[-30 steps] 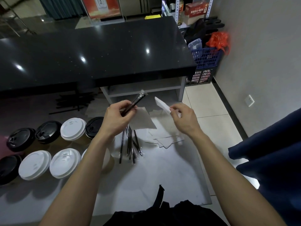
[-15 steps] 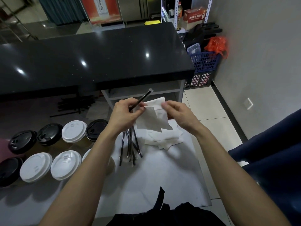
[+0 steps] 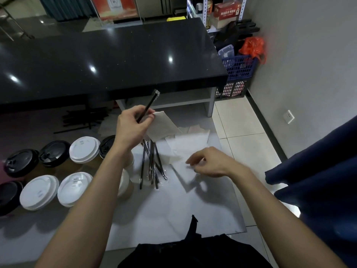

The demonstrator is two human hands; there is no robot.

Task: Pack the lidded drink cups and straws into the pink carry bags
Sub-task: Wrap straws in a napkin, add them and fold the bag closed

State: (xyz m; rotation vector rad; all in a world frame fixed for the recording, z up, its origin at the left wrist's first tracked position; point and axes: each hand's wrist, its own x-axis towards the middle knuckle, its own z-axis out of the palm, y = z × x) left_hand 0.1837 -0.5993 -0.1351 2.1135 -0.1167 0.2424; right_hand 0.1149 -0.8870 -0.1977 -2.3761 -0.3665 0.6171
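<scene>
Two bare hands work over a pale sheet (image 3: 173, 213) spread on the floor. Raised in the middle of the view, the left hand (image 3: 131, 126) grips one wrapped black straw (image 3: 147, 106) together with a napkin (image 3: 163, 125); the straw slants up and away past the fingers, the napkin hangs to the right. Pairing them in one hand looks like building a set to go into a bag. Lower and to the right, the right hand (image 3: 210, 163) hovers with fingers loosely curled over more napkins (image 3: 189, 146), holding nothing that can be made out, apparently reaching for another. Loose straws (image 3: 152, 165) lie in a bundle directly below the left hand, between the two forearms. Several lidded cups (image 3: 58, 171), black and white lids, stand grouped to the left, near the left forearm, within easy reach. No pink bag is clearly visible.
</scene>
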